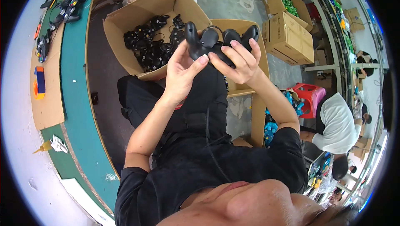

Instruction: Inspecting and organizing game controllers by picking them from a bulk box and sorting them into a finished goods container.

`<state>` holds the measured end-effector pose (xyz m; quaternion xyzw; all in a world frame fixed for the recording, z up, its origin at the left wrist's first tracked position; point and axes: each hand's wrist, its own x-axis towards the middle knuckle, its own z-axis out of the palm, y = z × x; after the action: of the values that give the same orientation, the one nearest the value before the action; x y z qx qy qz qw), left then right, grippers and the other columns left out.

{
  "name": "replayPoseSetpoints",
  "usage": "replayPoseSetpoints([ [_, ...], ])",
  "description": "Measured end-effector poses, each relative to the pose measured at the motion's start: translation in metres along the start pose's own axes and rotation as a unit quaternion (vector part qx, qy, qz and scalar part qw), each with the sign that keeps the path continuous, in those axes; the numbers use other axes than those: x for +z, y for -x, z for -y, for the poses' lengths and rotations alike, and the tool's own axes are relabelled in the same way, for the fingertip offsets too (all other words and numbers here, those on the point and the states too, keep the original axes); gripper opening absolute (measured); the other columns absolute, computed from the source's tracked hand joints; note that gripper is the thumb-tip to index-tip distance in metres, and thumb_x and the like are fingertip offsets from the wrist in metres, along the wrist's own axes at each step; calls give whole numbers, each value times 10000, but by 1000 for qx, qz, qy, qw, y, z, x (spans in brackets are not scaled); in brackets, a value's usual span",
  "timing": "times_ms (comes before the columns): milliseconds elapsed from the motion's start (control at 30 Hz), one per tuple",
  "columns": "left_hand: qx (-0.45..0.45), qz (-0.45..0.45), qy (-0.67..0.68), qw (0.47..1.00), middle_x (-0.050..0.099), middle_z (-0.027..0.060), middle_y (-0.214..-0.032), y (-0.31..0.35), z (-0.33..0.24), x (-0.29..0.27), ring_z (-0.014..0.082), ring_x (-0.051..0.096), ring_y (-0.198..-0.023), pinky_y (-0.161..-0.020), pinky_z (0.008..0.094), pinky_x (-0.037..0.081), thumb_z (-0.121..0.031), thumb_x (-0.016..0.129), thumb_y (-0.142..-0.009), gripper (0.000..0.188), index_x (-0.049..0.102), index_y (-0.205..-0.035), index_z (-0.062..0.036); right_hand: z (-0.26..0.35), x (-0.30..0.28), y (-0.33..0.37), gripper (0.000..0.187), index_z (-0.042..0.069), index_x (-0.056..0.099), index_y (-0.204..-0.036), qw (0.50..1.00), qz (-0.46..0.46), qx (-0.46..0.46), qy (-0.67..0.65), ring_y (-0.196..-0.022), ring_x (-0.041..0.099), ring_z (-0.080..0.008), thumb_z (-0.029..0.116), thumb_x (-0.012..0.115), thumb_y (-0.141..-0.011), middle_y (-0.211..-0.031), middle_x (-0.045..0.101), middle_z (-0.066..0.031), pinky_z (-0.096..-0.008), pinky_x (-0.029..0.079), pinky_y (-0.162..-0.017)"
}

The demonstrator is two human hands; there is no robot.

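A black game controller (pixel 214 47) is held up between my two hands, above my lap and in front of the cardboard boxes. My left hand (pixel 183 65) grips its left side, thumb pressed along the edge. Around its right side close the fingers of my right hand (pixel 239 61). A thin black cable (pixel 208 130) hangs down over my dark clothes. Just beyond, an open cardboard box (pixel 118 22) holds several black wired controllers (pixel 150 44). Part of a second open box (pixel 237 22) shows behind the held controller, its contents mostly hidden.
A green workbench (pixel 75 97) runs along the left, with more controllers (pixel 68 9) and an orange-and-blue tape roll (pixel 39 83) on it. Blue controllers (pixel 271 130) lie in a box by my right elbow. A red stool (pixel 309 101) and a co-worker in white (pixel 339 119) are to the right.
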<state>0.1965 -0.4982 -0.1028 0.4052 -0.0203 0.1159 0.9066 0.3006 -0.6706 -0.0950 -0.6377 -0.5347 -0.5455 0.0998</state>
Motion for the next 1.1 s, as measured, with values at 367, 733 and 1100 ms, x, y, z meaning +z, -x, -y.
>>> replayPoseSetpoints([
  [367,-83,-44,17,995,580,65,-1433,-29,37,-7,148,560,-1304,-1118,336,442,-9,725,-957,581,493,-1489,-1,-16,22,46,265,337,770,-1125,998,12,54,-8,-1096,607,-157,231,727,-885,-1083,623,35,-458,445,-1096],
  [733,-235,-138,74,959,711,13,-1173,-93,100,-16,92,674,-1063,-934,275,548,-95,670,-1009,269,628,-1273,-65,-40,57,118,329,210,782,-1179,981,123,136,-60,-1039,622,-193,174,701,-861,-1091,632,-17,-439,505,-980],
  [1100,-320,-153,103,929,645,59,-1307,-111,103,-37,134,628,-1179,-1010,338,527,-161,577,-1055,349,568,-1385,-46,-72,66,91,375,60,698,-1198,955,247,43,-156,-999,625,-217,219,643,-862,-1061,630,-66,-383,524,-904],
])
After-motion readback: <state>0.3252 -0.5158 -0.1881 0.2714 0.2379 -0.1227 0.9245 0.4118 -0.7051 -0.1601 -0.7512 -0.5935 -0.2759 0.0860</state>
